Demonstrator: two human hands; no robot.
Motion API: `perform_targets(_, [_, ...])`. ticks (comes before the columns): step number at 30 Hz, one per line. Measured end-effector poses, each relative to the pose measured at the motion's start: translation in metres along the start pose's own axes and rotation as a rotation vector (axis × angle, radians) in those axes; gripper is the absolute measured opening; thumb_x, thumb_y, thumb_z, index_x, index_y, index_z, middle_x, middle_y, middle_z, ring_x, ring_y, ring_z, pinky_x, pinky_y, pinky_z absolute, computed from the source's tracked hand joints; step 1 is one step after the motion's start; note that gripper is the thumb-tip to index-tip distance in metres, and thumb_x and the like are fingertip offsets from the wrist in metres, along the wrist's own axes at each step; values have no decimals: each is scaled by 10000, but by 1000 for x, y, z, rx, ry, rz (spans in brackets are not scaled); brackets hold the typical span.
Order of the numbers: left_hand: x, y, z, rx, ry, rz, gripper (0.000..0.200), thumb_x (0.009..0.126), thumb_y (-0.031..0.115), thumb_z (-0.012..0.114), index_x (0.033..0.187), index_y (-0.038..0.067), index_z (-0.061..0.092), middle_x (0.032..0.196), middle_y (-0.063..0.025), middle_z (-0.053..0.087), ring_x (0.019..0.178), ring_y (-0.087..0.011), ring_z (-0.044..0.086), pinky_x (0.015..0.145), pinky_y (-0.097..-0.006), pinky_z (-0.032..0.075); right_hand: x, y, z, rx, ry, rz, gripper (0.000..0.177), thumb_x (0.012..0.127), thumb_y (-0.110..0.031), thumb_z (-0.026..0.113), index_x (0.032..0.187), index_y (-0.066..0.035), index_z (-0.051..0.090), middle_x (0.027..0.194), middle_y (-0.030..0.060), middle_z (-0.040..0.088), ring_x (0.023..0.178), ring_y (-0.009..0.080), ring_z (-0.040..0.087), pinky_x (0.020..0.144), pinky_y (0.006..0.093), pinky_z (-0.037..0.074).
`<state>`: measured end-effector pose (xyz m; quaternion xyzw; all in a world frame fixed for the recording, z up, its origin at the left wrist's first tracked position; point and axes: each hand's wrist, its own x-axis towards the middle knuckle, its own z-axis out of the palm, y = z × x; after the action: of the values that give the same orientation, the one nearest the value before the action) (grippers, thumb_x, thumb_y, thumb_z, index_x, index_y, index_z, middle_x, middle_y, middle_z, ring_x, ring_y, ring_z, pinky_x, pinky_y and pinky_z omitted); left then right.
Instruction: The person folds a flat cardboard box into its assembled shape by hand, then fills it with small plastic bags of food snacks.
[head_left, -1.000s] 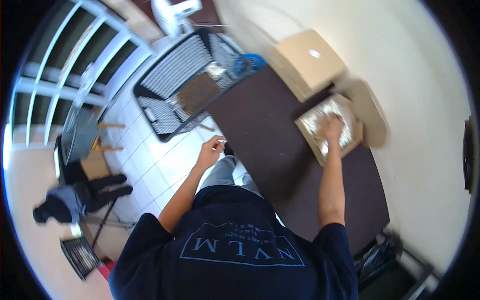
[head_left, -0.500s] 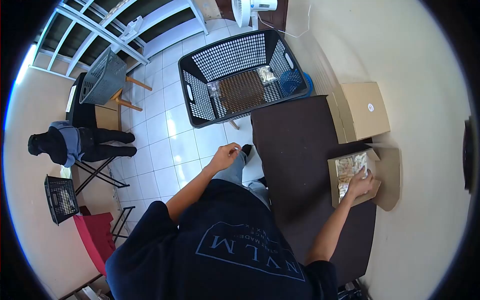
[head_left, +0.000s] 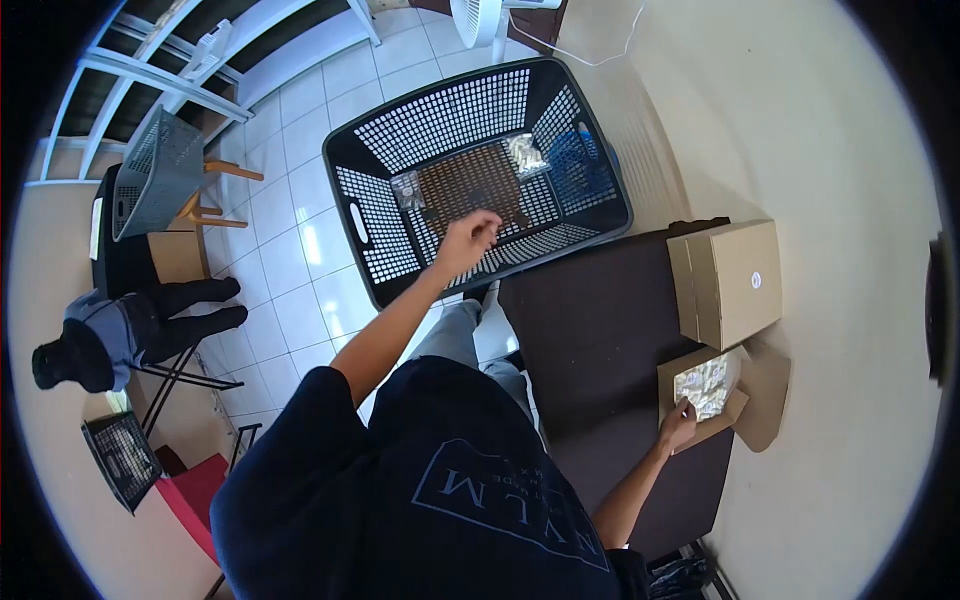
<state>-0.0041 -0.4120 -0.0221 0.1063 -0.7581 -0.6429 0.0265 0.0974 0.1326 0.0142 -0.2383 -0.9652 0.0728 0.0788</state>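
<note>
My left hand point(head_left: 468, 245) is over the near side of a large black plastic basket point(head_left: 352, 140), its fingers curled together; whatever they may hold is hidden. Two small clear packets lie in the basket, one point(head_left: 525, 155) with pale pieces at the far right and a darker one point(head_left: 408, 190) at the left. On the right, my right hand point(head_left: 679, 426) pinches the near edge of a shiny clear packet point(head_left: 704, 386) of pale pieces. That packet is at the opening of a cardboard box point(head_left: 765, 395) with its flaps spread.
A closed cardboard box point(head_left: 740, 285) stands beyond the open one on the dark-covered table point(head_left: 590, 350). A white fan point(head_left: 480, 20) is behind the basket. To the left are a person point(head_left: 110, 335), a grey basket point(head_left: 160, 175) and a smaller black basket point(head_left: 120, 455).
My left hand has moved forward from near my body to over the large basket. In the open box, my right hand has shifted to the packet's near edge, and the packet lies flatter in view.
</note>
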Motion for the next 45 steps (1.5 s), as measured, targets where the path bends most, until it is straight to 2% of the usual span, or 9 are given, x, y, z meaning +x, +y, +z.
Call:
perform_targets(6, [136,-100,-8,391,-81,-231,192,896,149,598,1040,28,636,896,-117,686,793,-229,677,720,-356,542,-49,-29,-53,114,252,161,341,963,-260,555,962,62,667,855,231,679,789,331,672,683,400,518])
perform_targets(11, [211,-182,36,768,-100,-502,326,896,297,630,1098,42,637,1053,-120,679,877,-280,659,785,-369,554,-176,-49,-59,171,-125,396,327,957,-221,555,815,66,621,639,144,601,558,205,573,491,382,446])
perform_targets(15, [245,-219,67,82,-37,-984,405,871,344,657,1157,58,632,1103,-163,660,975,-309,642,886,-425,538,-274,-66,-56,888,-397,1076,192,945,-176,558,936,6,620,769,102,632,605,155,606,479,289,506])
perform_targets(18, [244,-212,85,-358,9,-1280,500,926,341,605,1280,2,502,1196,-172,603,978,-299,619,837,-410,570,-280,-121,-69,606,-543,1034,207,942,-182,565,1025,6,590,845,113,637,660,177,632,519,305,533])
perform_targets(22, [241,-223,123,-875,317,-1276,538,963,240,563,1364,-50,349,1261,-245,508,1026,-318,601,891,-381,569,-256,-148,-82,684,-687,1070,232,923,-217,621,994,4,620,921,139,643,771,218,647,669,344,555])
perform_targets(28, [241,-253,160,-1091,743,-1100,388,910,308,647,1115,-3,540,983,-139,638,810,-245,641,677,-331,603,-226,-159,-96,577,-674,1170,317,925,-283,632,1092,-14,614,982,125,653,814,212,667,639,359,576])
perform_targets(36, [254,-303,161,-1192,826,-935,172,937,182,573,1041,46,554,1023,-92,585,880,-220,588,746,-336,587,-231,-156,-102,550,-723,1169,293,930,-282,622,1081,-31,610,989,92,639,832,207,661,668,331,570])
perform_targets(42, [237,-206,106,-896,813,-541,91,898,14,509,869,88,555,824,-30,593,720,-135,587,699,-307,529,-229,-127,-82,669,-736,983,289,938,-275,615,1079,-23,608,932,65,633,762,169,644,609,285,553])
perform_targets(45, [232,-141,61,-417,513,-265,58,881,7,533,829,26,549,733,-14,557,637,-94,495,575,-269,441,-203,-125,-65,690,-715,838,271,942,-261,605,1071,-22,622,919,73,639,759,157,637,591,273,535])
